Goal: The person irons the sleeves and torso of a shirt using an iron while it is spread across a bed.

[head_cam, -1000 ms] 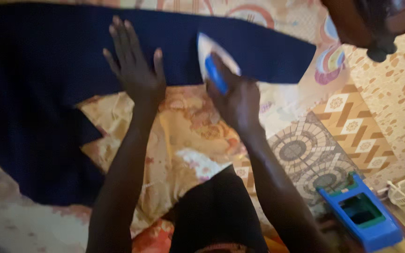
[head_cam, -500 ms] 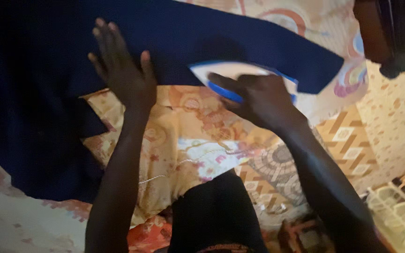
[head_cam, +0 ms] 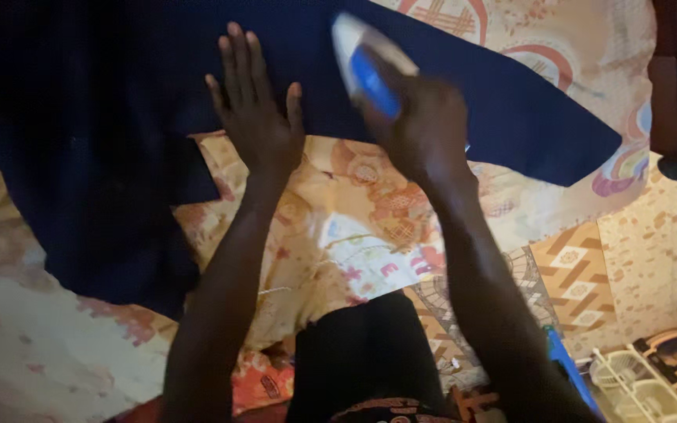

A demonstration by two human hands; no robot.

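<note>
Nearest me, at six o'clock, a dark clothed lap (head_cam: 366, 352) sits against the patterned orange sheet (head_cam: 338, 235) that covers the surface I am working on. Further out, my left hand (head_cam: 256, 117) lies flat with fingers spread wide, gripping nothing, pressing the navy garment (head_cam: 103, 157) down at about eleven o'clock. My right hand (head_cam: 425, 129), at about one o'clock, is wrapped closed around the blue handle of the white and blue iron (head_cam: 370, 66), whose soleplate rests on the same garment just beside the left hand's fingers. My worry is that closeness: I judge a sideways stroke toward ten o'clock could bring hot metal against the fingertips. Blur on the iron suggests quick motion, which could push a crease into the cloth.
</note>
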